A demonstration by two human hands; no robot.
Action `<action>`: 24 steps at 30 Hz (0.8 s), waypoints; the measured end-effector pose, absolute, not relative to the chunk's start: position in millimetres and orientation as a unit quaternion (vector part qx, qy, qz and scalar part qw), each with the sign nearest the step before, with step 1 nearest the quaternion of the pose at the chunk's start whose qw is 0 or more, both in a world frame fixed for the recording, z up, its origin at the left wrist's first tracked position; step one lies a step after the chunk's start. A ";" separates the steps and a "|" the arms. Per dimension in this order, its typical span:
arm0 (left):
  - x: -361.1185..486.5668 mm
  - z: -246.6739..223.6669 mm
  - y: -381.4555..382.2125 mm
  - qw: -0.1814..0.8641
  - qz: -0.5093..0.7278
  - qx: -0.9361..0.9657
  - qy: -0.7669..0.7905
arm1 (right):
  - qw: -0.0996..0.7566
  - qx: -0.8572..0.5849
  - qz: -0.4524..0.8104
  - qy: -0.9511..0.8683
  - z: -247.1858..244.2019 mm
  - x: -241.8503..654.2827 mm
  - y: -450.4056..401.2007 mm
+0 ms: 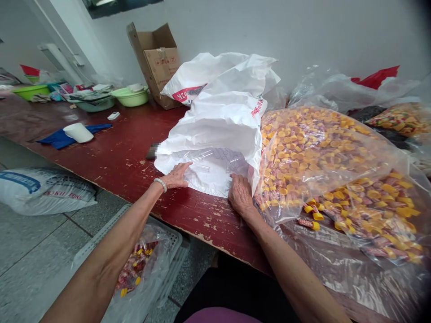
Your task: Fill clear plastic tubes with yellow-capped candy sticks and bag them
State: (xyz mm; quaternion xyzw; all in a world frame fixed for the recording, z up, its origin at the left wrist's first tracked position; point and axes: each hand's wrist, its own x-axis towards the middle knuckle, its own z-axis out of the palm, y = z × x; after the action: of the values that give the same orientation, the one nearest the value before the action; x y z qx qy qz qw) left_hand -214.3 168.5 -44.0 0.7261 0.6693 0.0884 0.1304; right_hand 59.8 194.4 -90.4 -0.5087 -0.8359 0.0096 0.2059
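White plastic sack (215, 121) lay ahead on red desk (111, 168), long axis going away; left hand (177, 176) flat on it, right hand (240, 195) at near edge, both open.

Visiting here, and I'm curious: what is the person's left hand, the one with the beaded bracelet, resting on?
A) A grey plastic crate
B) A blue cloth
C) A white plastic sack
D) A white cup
C. The left hand lies flat on the near edge of the white plastic sack, which sits on the red table.
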 end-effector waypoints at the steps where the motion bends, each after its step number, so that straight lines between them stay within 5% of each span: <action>1: -213.6 -42.9 167.7 0.110 0.080 0.726 0.674 | 0.205 -0.509 0.010 -0.836 -90.3 59.7 194.6; 8: -201.3 -53.6 145.6 0.040 0.107 0.722 0.682 | 0.203 -0.502 0.017 -0.841 -91.0 57.9 197.0; 18: -187.5 -47.7 147.1 -0.067 0.180 0.652 0.734 | 0.329 -0.426 0.128 -0.833 -81.7 45.5 199.8; 24: -186.0 -52.9 177.2 -0.043 0.131 0.672 0.728 | 0.246 -0.417 0.168 -0.859 -52.4 -28.7 237.2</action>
State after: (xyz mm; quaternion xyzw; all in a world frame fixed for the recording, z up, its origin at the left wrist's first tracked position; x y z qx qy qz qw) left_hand -186.0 177.2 -52.9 0.6715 0.7280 0.1313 -0.0431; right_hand -28.7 237.2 -52.4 -0.4166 -0.8588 0.1678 0.2464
